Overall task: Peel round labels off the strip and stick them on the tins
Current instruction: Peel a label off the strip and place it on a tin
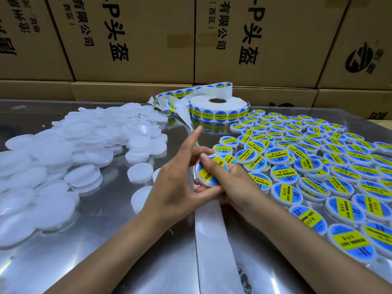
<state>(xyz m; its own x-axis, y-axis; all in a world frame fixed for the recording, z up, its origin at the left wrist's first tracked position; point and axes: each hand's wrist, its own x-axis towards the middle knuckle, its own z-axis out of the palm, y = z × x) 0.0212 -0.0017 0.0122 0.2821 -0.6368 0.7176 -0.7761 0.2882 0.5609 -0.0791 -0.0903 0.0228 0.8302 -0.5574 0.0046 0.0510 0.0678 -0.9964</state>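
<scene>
on my right i see the labelled tins [314, 166], a broad field of them spread over the metal table [110, 240], each with a blue and yellow round label on top; i judge this the finished share. on my left lies the heap of unlabelled tins [70, 149], white and bare, roughly as large, so i judge the job about half done. the label roll [218, 109] stands at the far centre, and its spent backing strip [214, 240] runs toward me between my forearms. at centre my hands meet on one tin [209, 170]: the left hand [178, 183] cradles it from below, index finger raised, and the right hand [237, 183] grips it, thumb pressing its label flat.
</scene>
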